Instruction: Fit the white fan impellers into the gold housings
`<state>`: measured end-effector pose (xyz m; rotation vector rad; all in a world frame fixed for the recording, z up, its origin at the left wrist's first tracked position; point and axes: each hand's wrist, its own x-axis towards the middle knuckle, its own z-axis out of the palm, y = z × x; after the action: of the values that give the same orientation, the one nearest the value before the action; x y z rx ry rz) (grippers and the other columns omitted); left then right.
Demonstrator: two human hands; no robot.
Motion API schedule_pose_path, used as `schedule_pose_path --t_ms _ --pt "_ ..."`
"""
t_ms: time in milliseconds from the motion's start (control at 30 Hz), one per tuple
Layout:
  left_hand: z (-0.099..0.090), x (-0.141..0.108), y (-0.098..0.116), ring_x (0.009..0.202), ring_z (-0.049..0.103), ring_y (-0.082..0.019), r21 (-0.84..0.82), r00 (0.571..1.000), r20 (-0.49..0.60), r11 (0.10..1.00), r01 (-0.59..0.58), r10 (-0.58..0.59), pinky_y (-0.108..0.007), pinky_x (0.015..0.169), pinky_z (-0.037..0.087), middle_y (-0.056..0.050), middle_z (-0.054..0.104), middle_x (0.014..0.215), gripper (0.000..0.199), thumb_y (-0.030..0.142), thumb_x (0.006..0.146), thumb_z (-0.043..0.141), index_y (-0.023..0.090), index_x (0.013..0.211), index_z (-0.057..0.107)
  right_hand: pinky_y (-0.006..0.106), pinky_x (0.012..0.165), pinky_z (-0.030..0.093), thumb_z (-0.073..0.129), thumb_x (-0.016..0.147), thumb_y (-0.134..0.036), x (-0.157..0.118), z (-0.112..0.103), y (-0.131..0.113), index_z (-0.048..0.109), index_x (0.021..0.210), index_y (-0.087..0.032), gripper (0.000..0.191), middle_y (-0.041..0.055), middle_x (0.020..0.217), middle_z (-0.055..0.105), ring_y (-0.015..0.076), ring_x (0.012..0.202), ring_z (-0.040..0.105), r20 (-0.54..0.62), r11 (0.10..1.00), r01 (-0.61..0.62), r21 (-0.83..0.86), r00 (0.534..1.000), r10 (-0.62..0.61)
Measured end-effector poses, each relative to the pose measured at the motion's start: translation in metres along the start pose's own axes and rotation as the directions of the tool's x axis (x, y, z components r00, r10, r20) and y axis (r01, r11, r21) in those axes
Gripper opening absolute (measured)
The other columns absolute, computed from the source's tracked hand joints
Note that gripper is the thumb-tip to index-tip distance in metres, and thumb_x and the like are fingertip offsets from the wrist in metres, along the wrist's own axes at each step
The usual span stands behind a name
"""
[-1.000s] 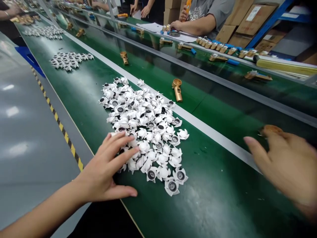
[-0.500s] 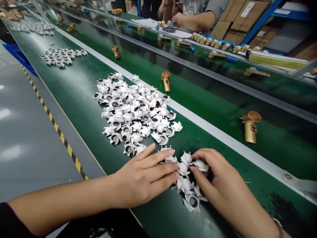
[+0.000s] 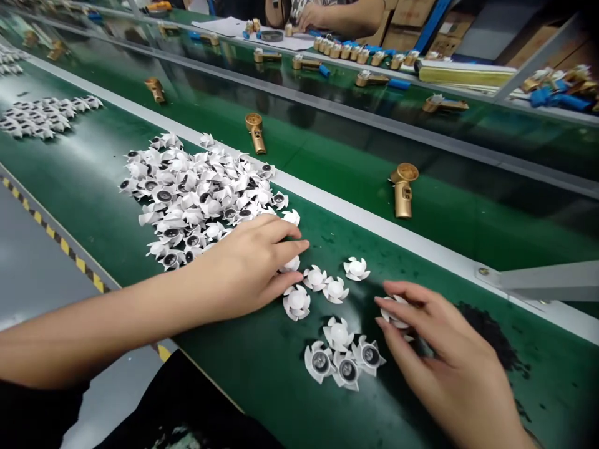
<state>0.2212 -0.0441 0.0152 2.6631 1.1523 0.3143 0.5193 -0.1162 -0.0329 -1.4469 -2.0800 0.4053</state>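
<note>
A large heap of white fan wheels [image 3: 201, 187] lies on the green work surface [image 3: 262, 368]. My left hand [image 3: 255, 265] rests over the near right edge of the heap, fingers apart, touching white wheels partly hidden beneath it. Beside its fingertips lie a few loose wheels, one of them face up [image 3: 296, 302]. My right hand [image 3: 430, 343] curls its thumb and fingers round a white fan wheel [image 3: 394, 312]. Between the hands and nearer to me is a small group, some with dark hubs showing [image 3: 347, 370]. A single wheel [image 3: 356, 269] lies apart above them.
Gold fan bodies [image 3: 403, 190] stand along the green strip beyond the white rail [image 3: 346, 215]. A metal bracket [image 3: 552, 280] juts in at the right. Across the line, a person's hand [image 3: 313, 15] is near rows of gold parts.
The view has shifted right. My hands have moved apart, my left back toward the heap. The wheels that were bunched between them are now spread out, and my right hand has closed round one.
</note>
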Motion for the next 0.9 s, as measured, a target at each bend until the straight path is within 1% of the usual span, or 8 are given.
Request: schedule_pose_path --t_ms 100,167,267,400,567,667,767,900 --pt "0.000 0.017 -0.007 0.108 0.068 -0.028 -0.089 0.980 0.199 0.996 0.018 0.000 -0.044 0.095 0.055 -0.012 0.072 0.120 0.031 0.031 0.096 0.061 0.018 0.122 0.071 0.028 0.073 0.060 0.071 0.089 -0.040 0.007 -0.004 -0.002 0.070 0.102 -0.026 0.019 0.0060 0.122 0.066 0.0212 0.101 0.070 -0.027 0.965 -0.206 0.165 0.977 0.213" --pt "-0.001 0.025 -0.005 0.102 0.071 -0.026 -0.144 0.973 0.224 0.986 0.089 -0.055 -0.040 0.089 0.056 -0.010 0.076 0.111 0.035 0.035 0.097 0.059 0.019 0.128 0.068 0.026 0.067 0.061 0.072 0.086 -0.048 0.015 -0.006 -0.001 0.070 0.100 -0.025 0.026 0.0059 0.115 0.071 0.0201 0.090 0.073 0.012 0.922 -0.304 0.241 0.951 0.310" --pt "-0.001 0.039 0.003 0.096 0.072 -0.025 -0.178 0.967 0.230 0.972 0.154 -0.111 -0.037 0.085 0.055 -0.010 0.076 0.105 0.041 0.039 0.100 0.053 0.017 0.133 0.063 0.028 0.063 0.058 0.064 0.091 -0.053 0.029 -0.006 0.005 0.069 0.109 -0.024 0.034 0.0058 0.101 0.075 0.0194 0.078 0.073 0.033 0.928 -0.342 0.147 0.940 0.341" --pt "0.006 0.059 0.007 0.117 0.065 -0.025 -0.247 0.958 0.288 0.967 0.062 0.013 -0.038 0.101 0.049 -0.013 0.066 0.132 0.041 0.036 0.104 0.045 0.017 0.133 0.065 0.030 0.060 0.052 0.051 0.099 -0.046 0.046 0.001 0.018 0.065 0.112 -0.019 0.033 0.0056 0.084 0.072 0.0183 0.066 0.068 0.009 0.984 -0.154 -0.092 0.988 0.156" --pt "0.011 0.073 0.003 0.105 0.069 -0.025 -0.280 0.960 0.278 0.958 0.065 0.016 -0.034 0.086 0.053 -0.012 0.074 0.117 0.044 0.033 0.105 0.042 0.015 0.142 0.057 0.039 0.078 0.050 0.047 0.103 -0.039 0.052 0.000 0.022 0.065 0.107 -0.017 0.029 0.0098 0.096 0.069 0.0263 0.091 0.064 0.079 0.959 0.093 -0.268 0.994 -0.074" --pt "0.013 0.075 0.002 0.101 0.069 -0.022 -0.341 0.960 0.247 0.939 -0.037 0.128 -0.033 0.088 0.052 -0.009 0.075 0.110 0.033 0.023 0.101 0.048 0.016 0.126 0.068 0.042 0.087 0.048 0.048 0.103 -0.035 0.046 -0.010 0.014 0.065 0.110 -0.016 0.026 0.0108 0.104 0.064 0.0265 0.099 0.059 0.062 0.959 0.151 -0.241 0.988 -0.140" --pt "0.015 0.072 0.001 0.094 0.069 -0.017 -0.396 0.952 0.218 0.911 -0.115 0.215 -0.029 0.089 0.052 -0.007 0.072 0.114 0.022 0.017 0.093 0.057 0.017 0.106 0.074 0.040 0.083 0.047 0.052 0.102 -0.032 0.036 -0.012 0.002 0.064 0.116 -0.015 0.026 0.0108 0.106 0.060 0.0248 0.096 0.055 0.159 0.954 0.198 -0.226 0.974 -0.164" --pt "0.010 0.065 -0.002 0.075 0.064 -0.008 -0.425 0.939 0.301 0.905 -0.026 0.168 -0.022 0.075 0.052 -0.008 0.056 0.141 0.034 0.022 0.088 0.068 0.022 0.122 0.070 0.046 0.080 0.046 0.056 0.099 -0.035 0.027 -0.002 -0.010 0.065 0.120 -0.013 0.031 0.0144 0.113 0.057 0.0303 0.099 0.052 0.261 0.923 0.231 -0.308 0.953 -0.152"
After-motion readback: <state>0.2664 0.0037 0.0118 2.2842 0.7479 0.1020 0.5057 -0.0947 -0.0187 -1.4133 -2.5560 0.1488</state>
